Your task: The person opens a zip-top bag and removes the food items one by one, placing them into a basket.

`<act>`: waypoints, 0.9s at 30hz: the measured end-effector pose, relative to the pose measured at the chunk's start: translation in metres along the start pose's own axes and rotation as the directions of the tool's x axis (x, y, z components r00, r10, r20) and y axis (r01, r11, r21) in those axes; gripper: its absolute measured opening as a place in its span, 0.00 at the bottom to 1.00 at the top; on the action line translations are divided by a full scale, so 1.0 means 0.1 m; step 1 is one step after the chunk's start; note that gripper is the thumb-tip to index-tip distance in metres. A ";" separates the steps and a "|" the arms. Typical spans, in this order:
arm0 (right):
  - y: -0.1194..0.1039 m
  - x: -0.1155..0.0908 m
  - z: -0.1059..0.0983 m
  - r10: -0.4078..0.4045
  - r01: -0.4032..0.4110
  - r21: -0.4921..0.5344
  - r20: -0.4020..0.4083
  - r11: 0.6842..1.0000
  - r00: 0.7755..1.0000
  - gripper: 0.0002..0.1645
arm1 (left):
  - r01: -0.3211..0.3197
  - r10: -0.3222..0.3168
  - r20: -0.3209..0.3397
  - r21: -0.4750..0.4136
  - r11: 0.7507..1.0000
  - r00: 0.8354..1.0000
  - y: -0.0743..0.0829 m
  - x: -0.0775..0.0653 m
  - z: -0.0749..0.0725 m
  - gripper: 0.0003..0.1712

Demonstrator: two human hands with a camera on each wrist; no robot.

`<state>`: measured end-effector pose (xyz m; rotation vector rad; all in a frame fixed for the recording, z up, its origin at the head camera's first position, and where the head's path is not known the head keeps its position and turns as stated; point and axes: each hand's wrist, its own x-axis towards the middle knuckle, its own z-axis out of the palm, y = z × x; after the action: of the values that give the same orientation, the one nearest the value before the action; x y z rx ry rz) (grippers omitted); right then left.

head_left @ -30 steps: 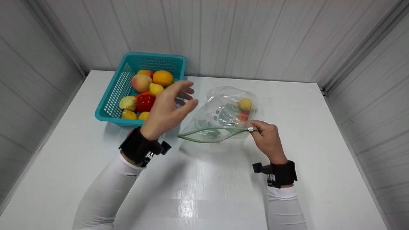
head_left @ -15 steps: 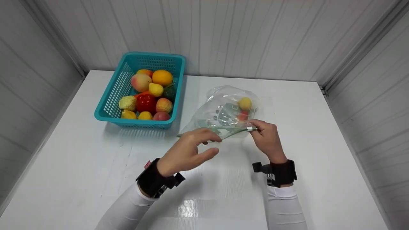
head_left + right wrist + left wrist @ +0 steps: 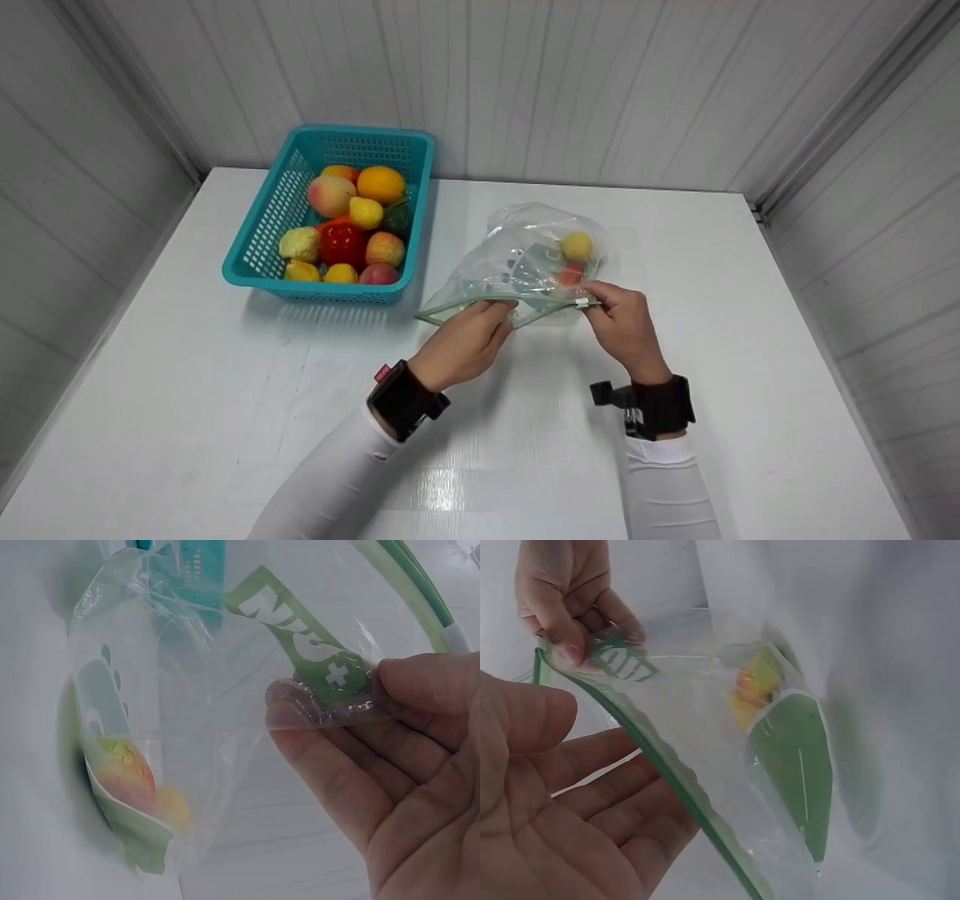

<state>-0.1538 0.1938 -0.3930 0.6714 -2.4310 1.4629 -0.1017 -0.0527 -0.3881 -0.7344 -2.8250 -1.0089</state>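
A clear zip bag (image 3: 487, 262) with a green-edged mouth lies on the table. Inside it are a round yellow fruit (image 3: 576, 246) and a reddish fruit (image 3: 571, 274), which looks red, yellow and green in the right wrist view. My right hand (image 3: 624, 328) pinches the bag's right corner by the white slider (image 3: 583, 302), thumb on one side and fingers on the other. At the bag's mouth is my left hand (image 3: 469, 341). Its fingers (image 3: 622, 795) stretch out and pass behind the green edge (image 3: 656, 757), while the thumb stands apart from them.
A teal basket (image 3: 259, 281) stands at the back left with several fruits in it, among them an orange (image 3: 381, 184), a peach (image 3: 331, 195) and a glossy red one (image 3: 343, 244). Behind the white table (image 3: 187, 360) rises a panelled wall (image 3: 600, 90).
My left hand has come from above the basket, to the right and nearer, and its fingers are now at the bag's mouth. The right hand keeps its grip on the corner.
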 end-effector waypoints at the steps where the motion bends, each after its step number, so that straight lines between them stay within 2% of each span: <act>1: 0.00 0.00 0.00 0.000 0.000 -0.001 0.002 1.000 1.000 0.17 | 0.006 -0.006 0.004 -0.007 1.000 1.000 -0.01 0.04 0.01 0.21; 7: -0.01 0.00 0.01 0.011 -0.011 -0.018 -0.003 1.000 1.000 0.17 | 0.054 -0.052 0.040 -0.053 0.997 0.998 -0.05 0.30 0.09 0.24; 10: 0.00 0.00 0.02 0.019 -0.020 -0.022 -0.007 1.000 1.000 0.17 | 0.110 -0.109 0.104 -0.001 0.994 0.989 -0.03 0.44 0.12 0.27; 13: 0.01 0.00 0.02 0.018 -0.018 -0.014 -0.005 1.000 1.000 0.17 | 0.102 -0.113 0.143 0.084 0.991 0.983 -0.01 0.60 0.14 0.28; 15: 0.01 0.01 0.02 0.010 -0.010 -0.010 -0.007 1.000 1.000 0.18 | 0.090 -0.105 0.108 0.134 0.987 0.989 0.00 0.71 0.17 0.26; 19: 0.01 0.00 0.02 0.005 -0.005 -0.001 -0.008 1.000 1.000 0.18 | 0.141 -0.153 0.044 0.198 0.970 0.987 -0.05 0.93 0.29 0.21; 20: 0.00 0.00 0.02 0.008 -0.008 0.000 -0.009 1.000 1.000 0.18 | 0.159 -0.169 0.035 0.203 0.966 0.985 -0.05 0.97 0.30 0.20; 21: 0.00 0.00 0.02 0.011 -0.011 0.001 -0.007 1.000 1.000 0.18 | 0.174 -0.184 0.039 0.173 0.969 0.982 -0.05 0.99 0.31 0.20; 22: 0.01 0.00 0.03 0.012 -0.012 -0.001 -0.007 1.000 1.000 0.18 | 0.187 -0.197 0.066 0.141 0.972 0.978 -0.07 1.02 0.34 0.21; 23: 0.01 0.00 0.03 0.010 -0.010 -0.008 -0.007 1.000 1.000 0.17 | 0.202 -0.211 0.070 0.127 0.971 0.975 -0.10 1.07 0.38 0.23; 24: 0.01 0.00 0.02 0.008 -0.008 -0.016 -0.007 1.000 1.000 0.16 | 0.200 -0.207 0.060 0.107 0.974 0.976 -0.25 1.16 0.53 0.26; 26: 0.02 0.00 0.02 0.006 -0.006 -0.029 -0.006 1.000 1.000 0.15 | 0.244 -0.249 0.067 0.080 0.967 0.966 -0.38 1.27 0.69 0.29; 27: 0.02 0.01 0.01 0.002 -0.002 -0.037 -0.007 0.999 1.000 0.14 | 0.268 -0.274 0.069 0.083 0.960 0.959 -0.50 1.36 0.84 0.31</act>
<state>-0.1551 0.1932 -0.3945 0.6553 -2.4481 1.4157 -0.2360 0.0217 -0.4549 -0.3946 -3.0759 -0.9191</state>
